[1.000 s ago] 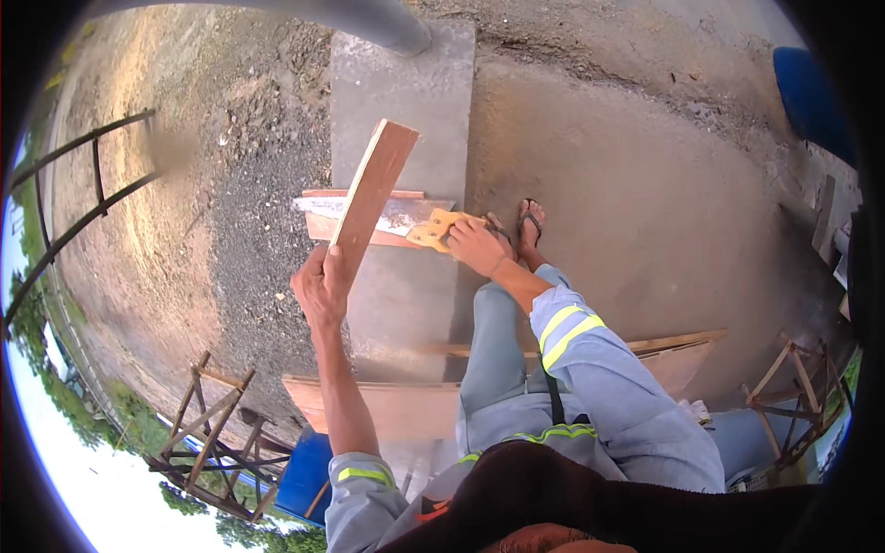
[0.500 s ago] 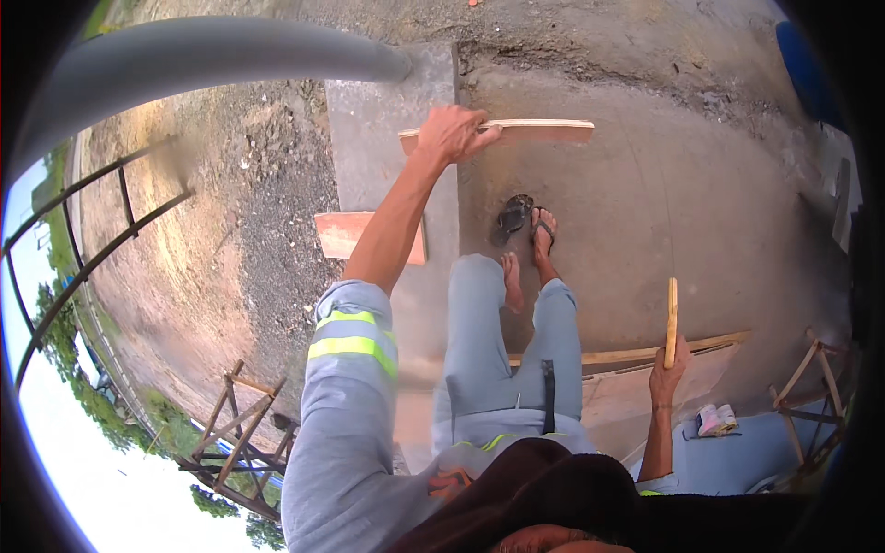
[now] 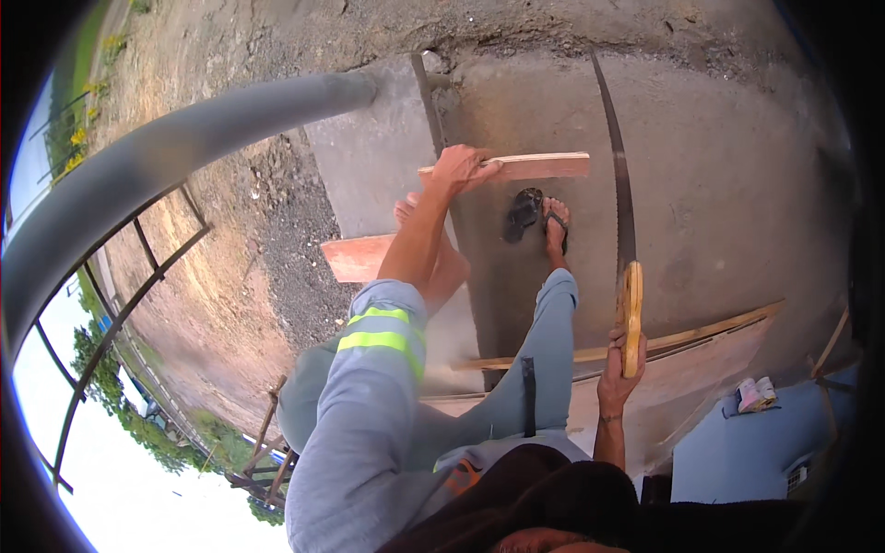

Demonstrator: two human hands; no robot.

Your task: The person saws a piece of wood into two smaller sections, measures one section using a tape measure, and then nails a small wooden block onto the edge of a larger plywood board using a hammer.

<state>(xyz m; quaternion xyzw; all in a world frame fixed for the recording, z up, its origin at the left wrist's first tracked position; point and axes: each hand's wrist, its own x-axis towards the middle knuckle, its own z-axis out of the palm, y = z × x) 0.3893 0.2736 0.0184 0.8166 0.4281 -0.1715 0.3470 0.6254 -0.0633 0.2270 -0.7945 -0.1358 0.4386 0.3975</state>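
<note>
My left hand (image 3: 461, 171) is closed around the left part of a short plywood strip (image 3: 544, 166), holding it out over the concrete step's edge. In my right hand (image 3: 619, 373) is the yellow wooden handle of a handsaw (image 3: 632, 304). Its long dark blade (image 3: 619, 175) points away from me, toothed edge to the left, apart from the strip. Another plywood piece (image 3: 355, 258) lies on the step under my left forearm, partly hidden by my arm and bare foot (image 3: 406, 207).
A thick grey pipe (image 3: 249, 115) rises from the concrete step (image 3: 369, 184). One black flip-flop (image 3: 524, 214) lies beside my other foot. Long wooden boards (image 3: 682, 355) lie across the floor at right. Gravel (image 3: 295, 240) and dark metal bars (image 3: 138, 295) are at left.
My bare left foot has risen from the floor onto the step. The saw has swung left and flatter, its blade now broadside. The plywood strip has shifted slightly nearer me.
</note>
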